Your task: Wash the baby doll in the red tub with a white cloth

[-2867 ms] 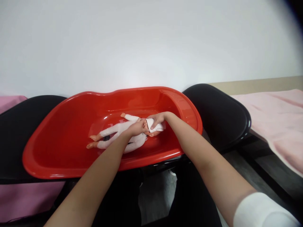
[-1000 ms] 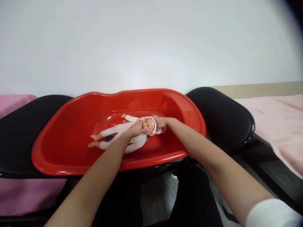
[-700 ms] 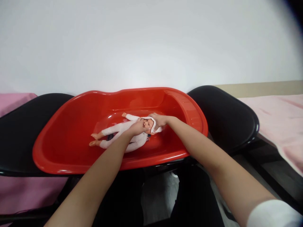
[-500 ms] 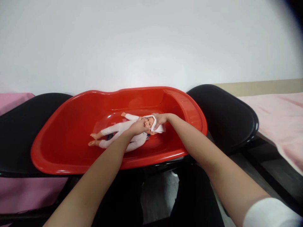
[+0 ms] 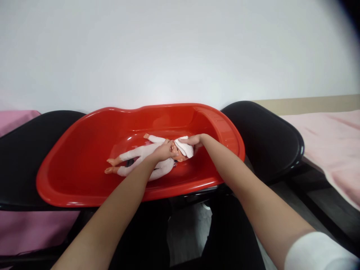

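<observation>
Forearms [image 5: 118,206] slant in from the two lower corners, passing over the near rim of a red tub [image 5: 64,161] and drawing together above its right half. The left hand [image 5: 164,151] lies back-up across the upper chest of a white-suited doll [image 5: 144,151], fingers at its chin; whether they grip or merely rest there cannot be told. The right hand [image 5: 194,141], its wrist bent, comes from the far right side of the doll's head [image 5: 180,158] and grips a white cloth [image 5: 185,147], which lies over the forehead. A white sleeve [image 5: 315,249] shows high on the right arm.

The doll lies on its back inside the tub, head to the right, feet to the left. One of its arms stretches toward the far wall of the tub; the near one is partly covered by the left forearm, which crosses in front of it.

Black surfaces [image 5: 261,138] flank the tub at both ends, with a pale pink sheet [image 5: 332,144] farther right and pink fabric [image 5: 17,122] at the left. A white wall [image 5: 180,52] rises just behind the far rim. Between the doll's feet and the left end runs a broad stretch of tub floor; on the right, a ledge narrows the space past the cloth. Dark trouser legs [image 5: 143,234] stand below the near rim.
</observation>
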`<action>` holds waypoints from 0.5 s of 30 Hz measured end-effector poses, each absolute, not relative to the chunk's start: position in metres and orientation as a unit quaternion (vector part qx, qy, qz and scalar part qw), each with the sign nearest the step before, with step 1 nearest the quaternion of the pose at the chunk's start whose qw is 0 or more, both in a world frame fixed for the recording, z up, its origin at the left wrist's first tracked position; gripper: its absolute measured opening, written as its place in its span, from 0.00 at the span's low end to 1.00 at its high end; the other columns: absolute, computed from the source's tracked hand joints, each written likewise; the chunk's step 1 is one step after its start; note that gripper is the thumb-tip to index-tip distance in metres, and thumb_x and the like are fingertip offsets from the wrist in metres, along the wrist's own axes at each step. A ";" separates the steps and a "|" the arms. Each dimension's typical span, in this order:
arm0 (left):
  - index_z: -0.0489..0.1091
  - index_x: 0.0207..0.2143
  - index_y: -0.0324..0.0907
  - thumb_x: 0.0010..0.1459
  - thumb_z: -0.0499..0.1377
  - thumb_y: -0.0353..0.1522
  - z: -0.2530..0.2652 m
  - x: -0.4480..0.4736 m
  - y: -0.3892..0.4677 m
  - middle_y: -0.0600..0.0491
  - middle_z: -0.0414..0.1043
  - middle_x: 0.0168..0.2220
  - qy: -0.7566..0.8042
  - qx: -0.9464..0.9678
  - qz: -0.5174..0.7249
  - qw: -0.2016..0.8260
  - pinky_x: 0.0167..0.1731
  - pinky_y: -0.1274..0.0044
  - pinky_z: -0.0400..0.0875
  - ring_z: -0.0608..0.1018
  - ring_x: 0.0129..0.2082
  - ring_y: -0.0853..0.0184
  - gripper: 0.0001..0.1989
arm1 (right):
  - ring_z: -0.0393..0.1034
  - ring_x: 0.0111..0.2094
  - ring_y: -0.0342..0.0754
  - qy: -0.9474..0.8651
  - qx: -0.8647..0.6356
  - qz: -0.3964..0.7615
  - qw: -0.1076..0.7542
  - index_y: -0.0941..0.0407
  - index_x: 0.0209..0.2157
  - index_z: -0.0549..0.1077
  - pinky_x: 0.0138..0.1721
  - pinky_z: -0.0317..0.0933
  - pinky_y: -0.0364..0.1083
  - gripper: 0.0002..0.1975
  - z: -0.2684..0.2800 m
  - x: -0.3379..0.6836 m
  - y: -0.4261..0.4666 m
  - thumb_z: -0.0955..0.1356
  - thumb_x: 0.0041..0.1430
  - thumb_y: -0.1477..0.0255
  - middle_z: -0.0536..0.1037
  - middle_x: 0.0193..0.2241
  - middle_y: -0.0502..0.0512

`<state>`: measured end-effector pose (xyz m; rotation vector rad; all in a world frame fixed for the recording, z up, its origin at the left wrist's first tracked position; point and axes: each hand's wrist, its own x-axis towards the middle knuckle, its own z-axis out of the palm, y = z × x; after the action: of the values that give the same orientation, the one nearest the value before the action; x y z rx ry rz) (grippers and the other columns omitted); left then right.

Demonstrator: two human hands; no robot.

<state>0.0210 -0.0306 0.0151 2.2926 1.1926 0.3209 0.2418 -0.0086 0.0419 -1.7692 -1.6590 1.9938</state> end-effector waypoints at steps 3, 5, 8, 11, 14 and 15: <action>0.63 0.48 0.44 0.50 0.62 0.41 0.013 0.021 -0.030 0.46 0.65 0.47 0.442 0.850 0.118 0.261 0.44 0.70 0.67 0.72 0.43 0.56 0.23 | 0.75 0.38 0.55 -0.486 -0.593 0.642 0.022 0.57 0.49 0.63 0.36 0.72 0.58 0.36 0.039 0.240 -0.009 0.60 0.56 0.40 0.74 0.46 0.66; 0.63 0.48 0.44 0.50 0.62 0.41 0.011 0.021 -0.030 0.45 0.65 0.48 0.443 0.852 0.117 0.254 0.44 0.71 0.67 0.72 0.43 0.57 0.23 | 0.75 0.37 0.56 -0.461 -0.609 0.644 0.032 0.56 0.50 0.62 0.35 0.72 0.58 0.35 0.036 0.239 -0.009 0.56 0.58 0.39 0.75 0.44 0.64; 0.63 0.48 0.42 0.51 0.61 0.41 0.009 0.021 -0.029 0.44 0.64 0.49 0.447 0.854 0.112 0.244 0.44 0.71 0.67 0.73 0.42 0.57 0.23 | 0.75 0.38 0.57 -0.440 -0.627 0.642 0.032 0.56 0.49 0.62 0.35 0.72 0.58 0.36 0.034 0.238 -0.008 0.53 0.59 0.39 0.76 0.42 0.65; 0.62 0.52 0.40 0.50 0.62 0.40 0.008 0.020 -0.030 0.42 0.62 0.53 0.440 0.861 0.100 0.235 0.45 0.70 0.67 0.72 0.45 0.56 0.28 | 0.75 0.39 0.58 -0.456 -0.624 0.634 0.022 0.57 0.46 0.65 0.37 0.72 0.59 0.35 0.034 0.239 -0.008 0.56 0.58 0.39 0.76 0.42 0.66; 0.60 0.57 0.40 0.49 0.63 0.41 0.007 0.019 -0.030 0.43 0.62 0.54 0.436 0.863 0.096 0.236 0.46 0.69 0.67 0.72 0.47 0.55 0.34 | 0.75 0.42 0.57 -0.515 -0.579 0.633 -0.018 0.58 0.44 0.68 0.42 0.71 0.57 0.32 0.037 0.242 -0.010 0.67 0.53 0.44 0.77 0.45 0.65; 0.60 0.57 0.40 0.49 0.63 0.42 0.007 0.019 -0.030 0.43 0.62 0.53 0.438 0.862 0.095 0.237 0.46 0.69 0.67 0.72 0.47 0.55 0.35 | 0.74 0.43 0.57 -0.534 -0.558 0.635 -0.031 0.57 0.44 0.69 0.43 0.70 0.55 0.31 0.038 0.243 -0.010 0.71 0.51 0.47 0.77 0.46 0.65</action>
<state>0.0194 -0.0295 0.0070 2.3614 1.2012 0.2616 0.2426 -0.0100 0.0376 -1.7866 -1.7108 2.0344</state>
